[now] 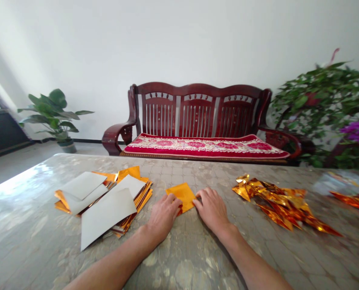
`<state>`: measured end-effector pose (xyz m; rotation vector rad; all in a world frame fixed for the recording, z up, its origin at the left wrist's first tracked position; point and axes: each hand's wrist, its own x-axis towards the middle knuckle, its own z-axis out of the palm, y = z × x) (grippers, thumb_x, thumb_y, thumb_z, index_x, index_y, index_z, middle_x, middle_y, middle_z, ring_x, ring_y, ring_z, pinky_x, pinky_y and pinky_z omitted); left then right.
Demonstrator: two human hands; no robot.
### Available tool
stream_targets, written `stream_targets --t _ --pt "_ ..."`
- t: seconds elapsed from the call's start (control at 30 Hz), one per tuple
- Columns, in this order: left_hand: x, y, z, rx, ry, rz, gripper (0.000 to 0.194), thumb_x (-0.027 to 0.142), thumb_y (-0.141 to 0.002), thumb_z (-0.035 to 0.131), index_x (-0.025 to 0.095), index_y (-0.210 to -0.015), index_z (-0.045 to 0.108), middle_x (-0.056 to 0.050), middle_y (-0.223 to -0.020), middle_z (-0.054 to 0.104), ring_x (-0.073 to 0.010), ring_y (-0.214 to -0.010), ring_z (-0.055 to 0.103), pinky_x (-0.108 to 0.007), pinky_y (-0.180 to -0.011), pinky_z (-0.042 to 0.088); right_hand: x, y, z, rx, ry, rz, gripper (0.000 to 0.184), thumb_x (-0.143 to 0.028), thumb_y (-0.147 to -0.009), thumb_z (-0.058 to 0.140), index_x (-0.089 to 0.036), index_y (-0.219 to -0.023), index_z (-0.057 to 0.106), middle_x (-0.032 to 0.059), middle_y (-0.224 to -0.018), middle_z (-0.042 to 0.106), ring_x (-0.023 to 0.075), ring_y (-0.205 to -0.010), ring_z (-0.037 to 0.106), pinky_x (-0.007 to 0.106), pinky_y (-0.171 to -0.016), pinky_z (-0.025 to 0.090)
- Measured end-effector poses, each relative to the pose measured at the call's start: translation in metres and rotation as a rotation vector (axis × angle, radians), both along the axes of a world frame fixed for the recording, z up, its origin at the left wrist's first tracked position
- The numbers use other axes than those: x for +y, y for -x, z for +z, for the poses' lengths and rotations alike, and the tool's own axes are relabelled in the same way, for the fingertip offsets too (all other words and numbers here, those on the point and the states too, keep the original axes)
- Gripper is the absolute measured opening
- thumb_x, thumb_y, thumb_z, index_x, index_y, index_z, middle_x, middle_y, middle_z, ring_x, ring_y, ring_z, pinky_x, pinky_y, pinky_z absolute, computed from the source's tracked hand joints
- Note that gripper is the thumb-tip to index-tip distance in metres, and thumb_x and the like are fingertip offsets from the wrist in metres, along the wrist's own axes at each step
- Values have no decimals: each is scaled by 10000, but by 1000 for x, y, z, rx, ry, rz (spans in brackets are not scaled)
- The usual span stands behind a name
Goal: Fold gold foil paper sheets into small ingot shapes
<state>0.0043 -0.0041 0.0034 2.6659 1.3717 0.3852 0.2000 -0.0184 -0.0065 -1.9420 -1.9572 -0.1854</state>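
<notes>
The gold paper (pixel 184 194) lies on the desk (pixel 182 257), just below the frame's middle. The left hand (pixel 164 211) and right hand (pixel 211 207) touch its sides, perhaps to keep it still; I can't tell if they pinch.

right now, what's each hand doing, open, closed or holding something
Left hand: fingers curled on the orange-gold paper square at its left side; grip unclear.
Right hand: fingers curled at its right corner; grip unclear.
</notes>
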Motion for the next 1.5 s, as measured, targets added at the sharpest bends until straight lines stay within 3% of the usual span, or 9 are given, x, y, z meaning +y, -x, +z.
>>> stream_targets --t 0.4,0.57,0.67,1.1,1.17,1.3,1.37,1.43,1.5 --pt "-12 -6 3 104 37 56 121 310 -953 523 211 -952 593 -29 -928 670 -200 -874 656 -280 -708 447 -4 8 3 -10 23 -22 112 -324 -863 650 -212 -865 643 49 -935 629 223 -924 533 310 -767 345" --pt "-16 -7 3 92 65 61 121 326 -936 555 211 -956 587 -29 -936 686 -200 -886 668 -271 -706 438 -5 13 4 18 39 3 76 -247 -856 619 -218 -786 629 39 -903 625 209 -903 529 305 -765 345" --pt "-17 -9 5 99 81 73 121 317 -933 557 204 -961 588 -46 -945 696 -215 -893 673 -276 -708 437 -4 13 2 46 24 2 65 -274 -865 606 -219 -852 640 50 -934 627 216 -913 532 315 -776 358" --pt "-28 -10 9 32 91 8 118 316 -891 594 211 -944 583 -37 -962 667 -221 -905 646 -296 -768 466 3 16 2 214 30 60 65 -197 -834 554 -226 -794 598 19 -832 656 193 -846 568 287 -724 384" --pt "-26 -10 8 -80 76 31 243 282 -862 623 223 -1087 551 -41 -1106 633 -214 -999 623 -296 -830 471 2 17 2 319 47 92 57 -206 -843 545 -231 -823 591 -1 -798 657 177 -801 585 269 -685 390" --pt "-17 -8 3 -278 51 86 648 198 -846 611 269 -1421 320 -66 -1394 496 -201 -1145 576 -285 -887 467 -3 24 5 459 -42 214 50 -193 -815 582 -229 -849 581 -8 -805 656 165 -784 601 260 -704 432" --pt "-11 -6 0 -326 80 104 564 185 -860 586 277 -1386 406 -47 -1286 585 -192 -1076 609 -273 -856 469 -7 29 8 486 -118 291 64 -168 -803 589 -228 -824 587 -2 -800 654 165 -788 605 267 -733 449" --pt "-5 -3 -1 -398 101 89 320 174 -879 558 273 -1180 604 -12 -1060 668 -170 -956 636 -257 -822 465 -11 32 10 549 -166 359 81 -162 -811 590 -230 -854 601 0 -815 660 160 -797 614 269 -761 464" --pt "0 0 0 -527 96 74 169 180 -892 549 252 -952 689 2 -895 672 -149 -856 633 -244 -787 462 -13 34 12 608 -176 396 132 -185 -816 609 -234 -939 607 4 -873 671 157 -815 620 271 -780 475"
